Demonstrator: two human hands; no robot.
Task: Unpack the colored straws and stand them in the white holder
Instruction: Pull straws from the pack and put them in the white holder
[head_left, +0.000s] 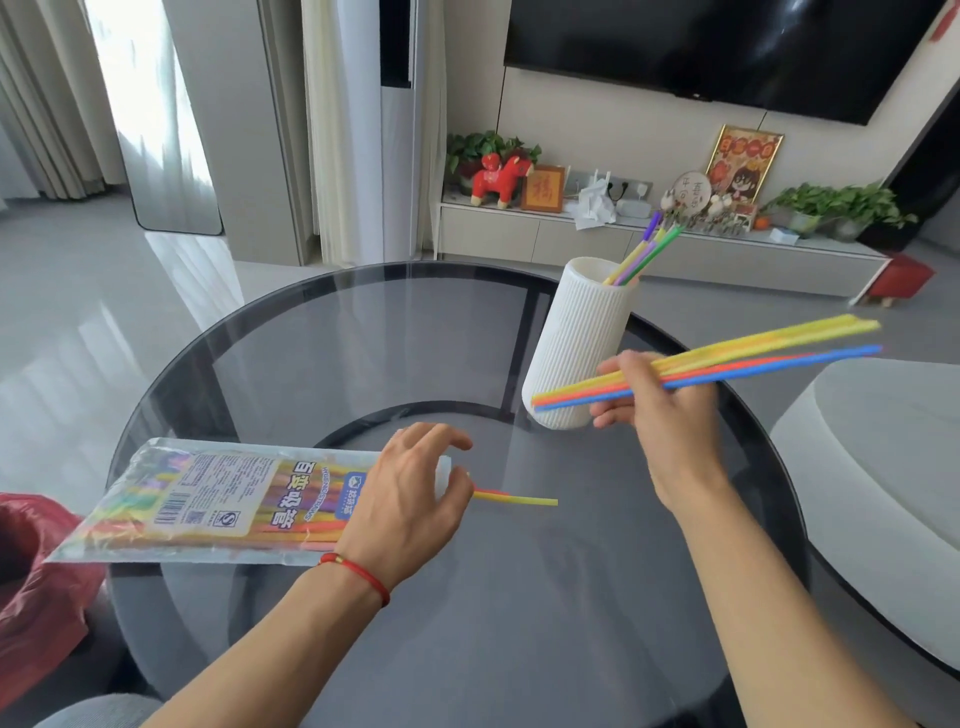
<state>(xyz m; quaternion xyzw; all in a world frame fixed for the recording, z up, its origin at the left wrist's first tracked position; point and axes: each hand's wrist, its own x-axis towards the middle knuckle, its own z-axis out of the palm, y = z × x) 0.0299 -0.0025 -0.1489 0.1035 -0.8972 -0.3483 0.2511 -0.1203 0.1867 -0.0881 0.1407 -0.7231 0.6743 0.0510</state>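
Note:
A ribbed white holder (576, 343) stands on the round glass table (363, 332), with several straws (644, 249) leaning out of its top. My right hand (660, 410) is shut on a bundle of yellow, orange and blue straws (769, 348), held level just in front of the holder. My left hand (415, 499) rests on the open end of the clear straw packet (208, 504), fingers spread. A yellow and an orange straw (519, 499) stick out of the packet past my fingers.
A red plastic bag (36, 571) lies at the table's left edge. A grey-white seat (883, 478) sits close on the right. A low cabinet (623, 244) with plants and ornaments runs along the far wall.

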